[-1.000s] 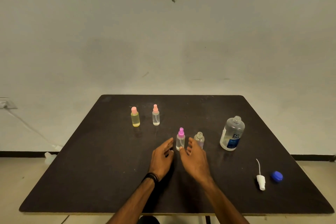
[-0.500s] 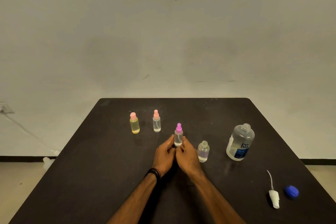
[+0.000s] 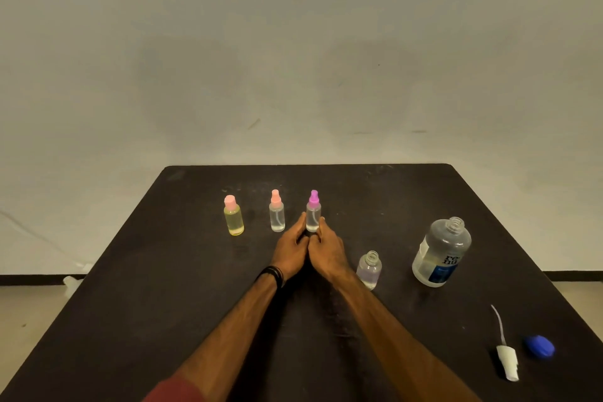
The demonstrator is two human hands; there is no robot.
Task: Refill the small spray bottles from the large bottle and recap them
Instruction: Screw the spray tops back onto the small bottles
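A small clear spray bottle with a purple cap (image 3: 313,212) stands upright on the black table (image 3: 163,271), in a row with two others. My left hand (image 3: 290,250) and my right hand (image 3: 326,251) both pinch its base from either side. To the left stand a clear bottle with a salmon cap (image 3: 277,211) and a yellow-filled bottle with a pink cap (image 3: 233,216). An uncapped small bottle (image 3: 369,269) stands just right of my right wrist. The large uncapped bottle (image 3: 441,253) with a blue label stands further right.
A white spray head with its dip tube (image 3: 506,359) lies near the table's right front, with a blue cap (image 3: 540,347) beside it. The pale wall rises behind the table's far edge.
Both hands closed on the purple-capped bottle and slid it away from me, into line with the two capped bottles. The uncapped small bottle stayed where it was.
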